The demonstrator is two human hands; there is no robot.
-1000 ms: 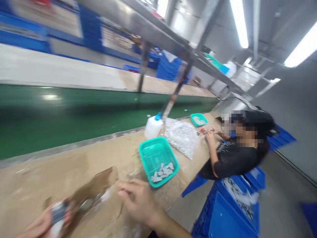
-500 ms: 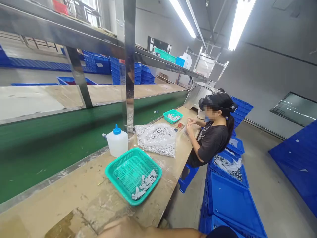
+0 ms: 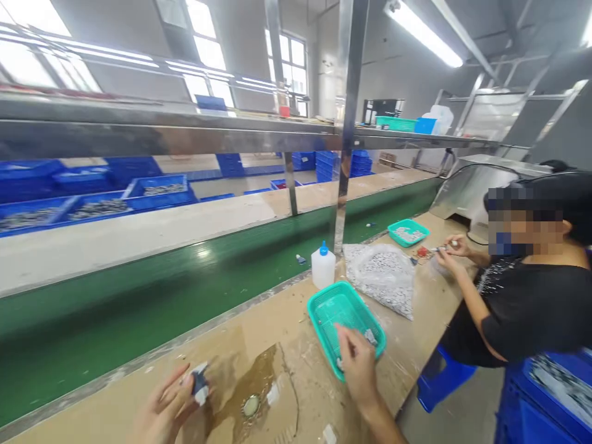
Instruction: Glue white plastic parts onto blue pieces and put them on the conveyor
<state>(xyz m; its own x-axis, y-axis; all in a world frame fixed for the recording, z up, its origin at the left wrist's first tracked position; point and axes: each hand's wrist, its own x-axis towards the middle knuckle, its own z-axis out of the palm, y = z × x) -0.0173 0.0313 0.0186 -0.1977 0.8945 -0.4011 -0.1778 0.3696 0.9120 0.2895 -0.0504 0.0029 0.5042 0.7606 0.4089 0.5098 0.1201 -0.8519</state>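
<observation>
"Where was there room?"
"The belt [image 3: 161, 308] bordered the table [image 3: 259, 327]; along that edge, a bare strip ran left of the basket [image 3: 329, 308]."
"And the hands?"
"The right hand [image 3: 359, 364] hung over the basket, fingers curled nearly together; I couldn't tell whether it held anything. The left hand [image 3: 166, 401], half closed, pinched a piece [image 3: 200, 383]."
"Where was that piece?"
"Over the table, well apart from the basket."

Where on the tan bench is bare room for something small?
The bench looks mostly bare between the green belt, brown stain and turquoise plastic basket. Crowded: the basket's far end, with white blue-capped bottle and clear plastic bag, and near end, with the right hand.
</observation>
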